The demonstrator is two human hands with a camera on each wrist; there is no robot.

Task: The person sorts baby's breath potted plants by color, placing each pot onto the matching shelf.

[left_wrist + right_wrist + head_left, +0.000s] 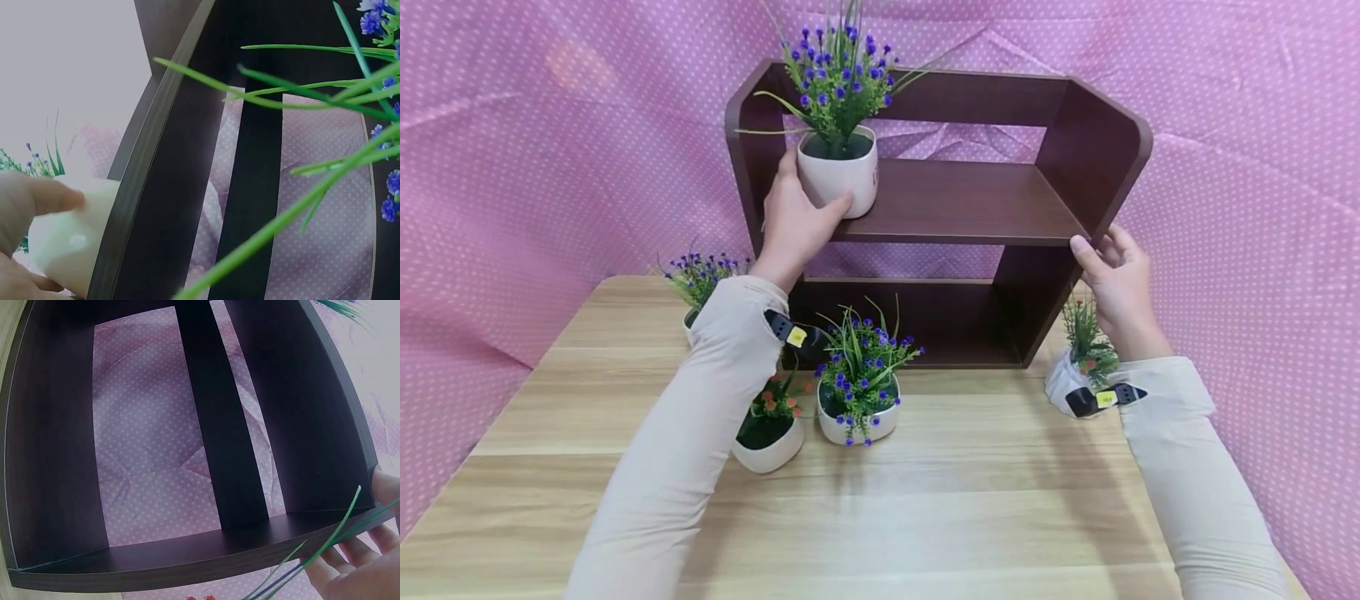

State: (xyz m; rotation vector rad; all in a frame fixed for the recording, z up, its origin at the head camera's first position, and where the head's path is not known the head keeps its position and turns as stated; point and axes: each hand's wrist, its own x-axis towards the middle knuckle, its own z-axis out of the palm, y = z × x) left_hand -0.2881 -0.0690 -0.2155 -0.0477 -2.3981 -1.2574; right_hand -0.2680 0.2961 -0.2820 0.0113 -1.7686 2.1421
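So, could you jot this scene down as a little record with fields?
Left hand: grips a white pot of purple flowers, at the shelf's upper left
Right hand: holds the shelf's right side
Shelf: dark brown, two levels, on a wood-grain table
Other plants: four on the table, two purple-flowered, two red-flowered
Backdrop: pink cloth with white dots

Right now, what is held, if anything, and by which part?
Left hand: white flowerpot with purple flowers, by its side. Right hand: two-tier shelf, by the front edge of its right panel.
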